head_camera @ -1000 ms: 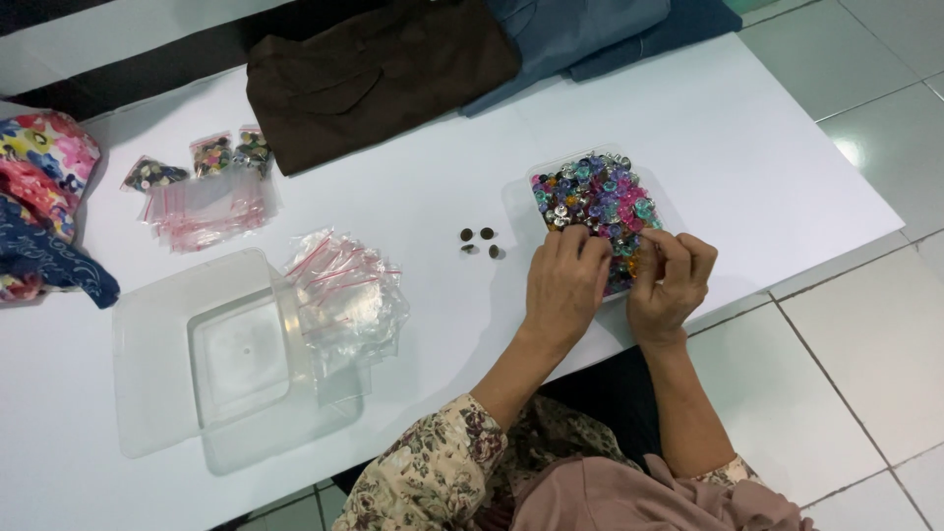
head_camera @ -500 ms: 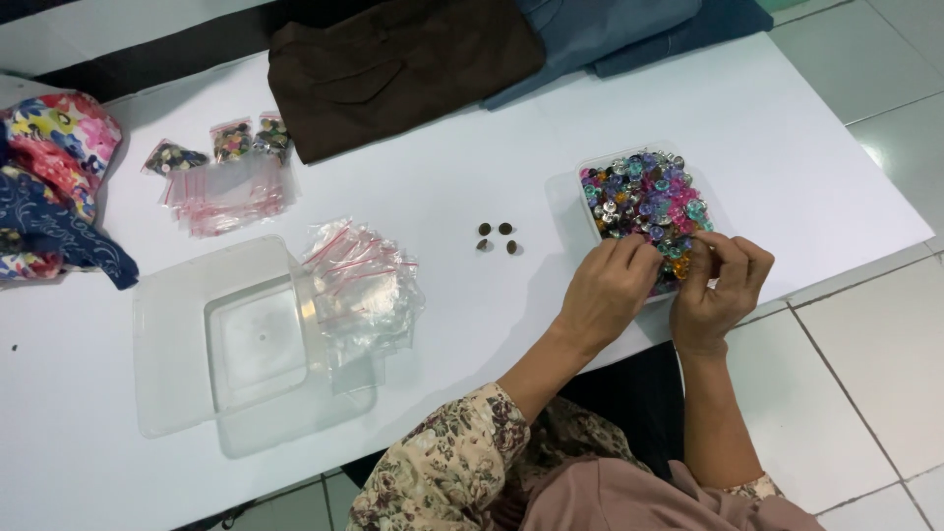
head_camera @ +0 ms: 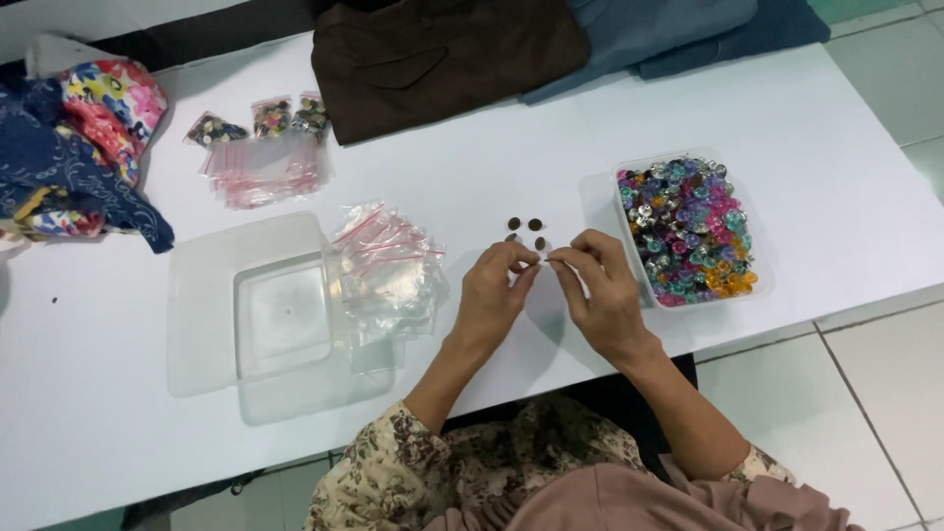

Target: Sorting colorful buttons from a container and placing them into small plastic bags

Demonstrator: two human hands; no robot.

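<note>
Change: both hands are now moved away from the box of colourful buttons [head_camera: 686, 231], which is left to the right of them.
Left hand [head_camera: 494, 292]: fingertips pinched together; a small item is probably held, too small to tell.
Right hand [head_camera: 602, 290]: fingertips pinched, meeting the left ones.
Dark buttons [head_camera: 526, 232]: lying just beyond the fingertips.

Both forearms reach forward over the near edge. The left hand [head_camera: 495, 292] and right hand [head_camera: 600, 292] meet, fingertips pinched together.

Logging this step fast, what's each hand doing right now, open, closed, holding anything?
Left hand: fingertips pinched together at the right hand's; what they hold cannot be told.
Right hand: pinched likewise, contents too small to tell.
</note>
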